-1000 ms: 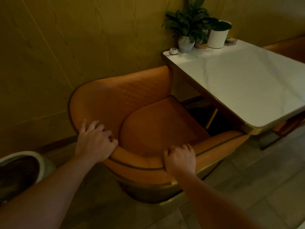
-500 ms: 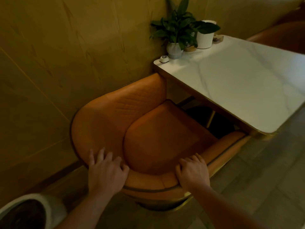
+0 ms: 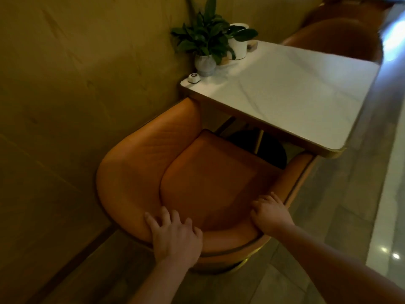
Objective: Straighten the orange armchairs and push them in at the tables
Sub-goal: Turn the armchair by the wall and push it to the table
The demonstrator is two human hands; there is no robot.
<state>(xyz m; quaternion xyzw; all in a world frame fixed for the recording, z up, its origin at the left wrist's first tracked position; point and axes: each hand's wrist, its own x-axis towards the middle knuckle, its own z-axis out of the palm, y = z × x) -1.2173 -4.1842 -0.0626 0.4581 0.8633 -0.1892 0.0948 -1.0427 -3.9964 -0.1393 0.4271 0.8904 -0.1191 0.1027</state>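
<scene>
- Orange armchair sits between the wall and the table, arms reaching up to the table edge, seat front tucked just under it
- Judged from this: it looks nearly squared and pushed in, perhaps a last nudge left; a second orange armchair at the far side is not yet handled
- Left hand lies flat on the backrest rim, fingers spread, pressing not clasping
- Right hand curls its fingers over the rim, a loose grip on the backrest
</scene>
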